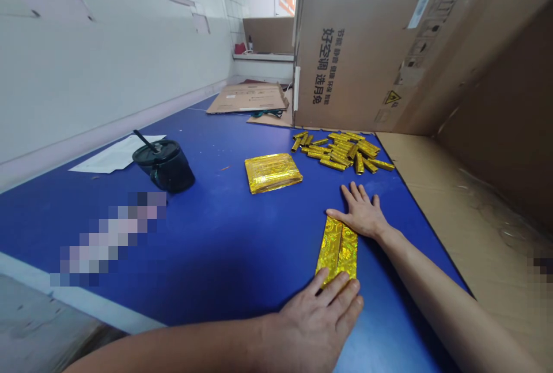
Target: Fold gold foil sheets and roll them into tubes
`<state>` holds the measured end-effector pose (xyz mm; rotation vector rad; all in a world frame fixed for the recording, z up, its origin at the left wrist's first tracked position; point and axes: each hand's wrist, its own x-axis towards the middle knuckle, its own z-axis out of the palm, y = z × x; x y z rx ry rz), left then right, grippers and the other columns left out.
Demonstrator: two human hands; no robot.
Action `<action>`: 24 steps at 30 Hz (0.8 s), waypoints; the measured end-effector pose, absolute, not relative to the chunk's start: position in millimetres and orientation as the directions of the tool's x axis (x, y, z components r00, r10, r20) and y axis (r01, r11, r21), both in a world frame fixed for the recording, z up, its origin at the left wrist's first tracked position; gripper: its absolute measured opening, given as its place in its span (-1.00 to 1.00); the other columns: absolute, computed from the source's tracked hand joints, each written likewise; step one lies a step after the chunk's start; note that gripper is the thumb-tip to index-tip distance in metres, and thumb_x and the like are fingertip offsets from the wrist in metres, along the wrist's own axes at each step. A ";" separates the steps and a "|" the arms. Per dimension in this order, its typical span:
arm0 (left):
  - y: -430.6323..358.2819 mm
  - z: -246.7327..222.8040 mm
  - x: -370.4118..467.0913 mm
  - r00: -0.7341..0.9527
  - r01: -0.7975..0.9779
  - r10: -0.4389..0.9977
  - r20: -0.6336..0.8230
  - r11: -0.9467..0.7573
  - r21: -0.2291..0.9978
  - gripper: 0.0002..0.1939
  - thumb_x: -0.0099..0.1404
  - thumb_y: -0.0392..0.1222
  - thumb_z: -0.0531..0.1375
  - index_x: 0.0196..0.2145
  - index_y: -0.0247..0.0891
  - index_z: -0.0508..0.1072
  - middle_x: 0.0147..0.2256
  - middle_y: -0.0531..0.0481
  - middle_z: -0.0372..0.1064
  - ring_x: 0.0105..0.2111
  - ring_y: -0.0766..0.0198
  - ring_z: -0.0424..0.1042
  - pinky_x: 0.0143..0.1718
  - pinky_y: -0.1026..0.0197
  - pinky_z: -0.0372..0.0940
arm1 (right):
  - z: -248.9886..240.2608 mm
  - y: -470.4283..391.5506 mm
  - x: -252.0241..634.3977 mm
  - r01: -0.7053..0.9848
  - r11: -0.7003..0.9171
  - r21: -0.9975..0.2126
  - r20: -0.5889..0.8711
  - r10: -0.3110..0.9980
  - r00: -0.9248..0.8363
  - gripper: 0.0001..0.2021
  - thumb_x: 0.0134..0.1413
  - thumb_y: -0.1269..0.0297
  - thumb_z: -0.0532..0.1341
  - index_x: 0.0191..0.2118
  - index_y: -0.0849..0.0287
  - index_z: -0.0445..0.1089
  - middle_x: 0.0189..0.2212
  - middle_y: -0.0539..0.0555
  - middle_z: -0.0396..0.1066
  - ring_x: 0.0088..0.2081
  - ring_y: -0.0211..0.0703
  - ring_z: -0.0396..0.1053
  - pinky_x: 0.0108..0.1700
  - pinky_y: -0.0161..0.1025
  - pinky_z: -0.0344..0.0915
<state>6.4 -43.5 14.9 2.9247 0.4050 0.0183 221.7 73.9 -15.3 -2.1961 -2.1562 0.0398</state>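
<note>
A shiny gold patterned sheet (339, 249), with a lengthwise line down its middle, lies on the blue table (207, 246). Over its near end my left hand (324, 309) lies flat, fingertips on the foil. My right hand (365, 211) is spread at the far end, its thumb touching the sheet's edge and its other fingers on the table. Beyond the hands, a flat gold bundle (273, 173) sits at the middle of the table. Several small gold folded tubes (341, 151) are heaped at the back right.
A dark lidded mug (166, 168) with a straw stands at the left, beside white paper (108, 157). A large cardboard box (363, 56) rises behind the tubes. Flat cardboard (248, 98) lies at the back, and more cardboard (436, 188) runs along the right edge.
</note>
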 end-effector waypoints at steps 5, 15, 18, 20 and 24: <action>-44.2 16.6 5.1 0.961 0.270 0.276 0.006 -0.945 0.183 -0.41 0.28 -0.08 -0.13 0.16 -0.47 -0.16 0.18 -0.20 -0.28 0.17 0.09 -0.30 0.13 0.03 -0.29 | -14.6 75.1 221.5 0.997 -0.013 -0.079 0.039 0.999 0.016 -0.10 -0.16 -0.33 -0.15 0.20 0.24 -0.16 0.21 0.26 -0.28 0.19 0.18 -0.37 0.06 0.27 -0.31; -44.5 11.6 6.9 0.960 0.269 0.277 0.041 -0.953 0.139 -0.42 0.26 -0.10 -0.11 0.15 -0.50 -0.12 0.15 -0.26 -0.13 0.16 0.05 -0.23 0.12 0.01 -0.30 | 25.6 -13.3 187.8 0.831 0.493 -0.257 0.140 0.870 -0.473 -0.49 0.14 0.11 -0.10 0.15 0.27 0.00 0.18 0.17 -0.12 0.19 -0.12 -0.23 0.16 -0.01 -0.20; -44.1 11.6 9.5 0.963 0.265 0.270 0.018 -0.954 0.141 -0.43 0.23 -0.09 -0.05 0.12 -0.48 -0.01 0.09 -0.26 0.02 0.13 0.02 -0.11 0.12 0.01 -0.32 | 23.5 -46.8 185.5 0.757 0.534 -0.377 0.009 0.819 -0.574 -0.57 0.17 0.18 -0.10 0.14 0.18 0.05 0.16 0.09 -0.03 0.16 -0.18 -0.12 0.15 -0.12 -0.07; -43.6 11.8 10.8 0.963 0.265 0.268 -0.001 -0.954 0.141 -0.48 0.21 -0.10 -0.03 0.07 -0.47 0.09 0.05 -0.25 0.09 0.11 0.01 -0.07 0.12 0.01 -0.32 | 18.0 -53.4 188.7 0.747 0.526 -0.408 -0.039 0.807 -0.589 -0.53 0.16 0.15 -0.07 0.16 0.18 -0.02 0.16 0.10 -0.05 0.16 -0.14 -0.11 0.14 -0.10 -0.06; -43.5 8.0 10.7 0.962 0.268 0.274 0.018 -0.952 0.149 -0.46 0.24 -0.10 -0.06 0.09 -0.49 0.04 0.05 -0.25 0.10 0.10 0.02 -0.04 0.11 0.00 -0.28 | 10.0 -37.1 197.1 0.752 0.557 -0.351 -0.059 0.789 -0.612 -0.35 0.07 -0.01 -0.02 0.20 0.24 -0.15 0.19 0.17 -0.20 0.18 -0.04 -0.25 0.16 0.01 -0.18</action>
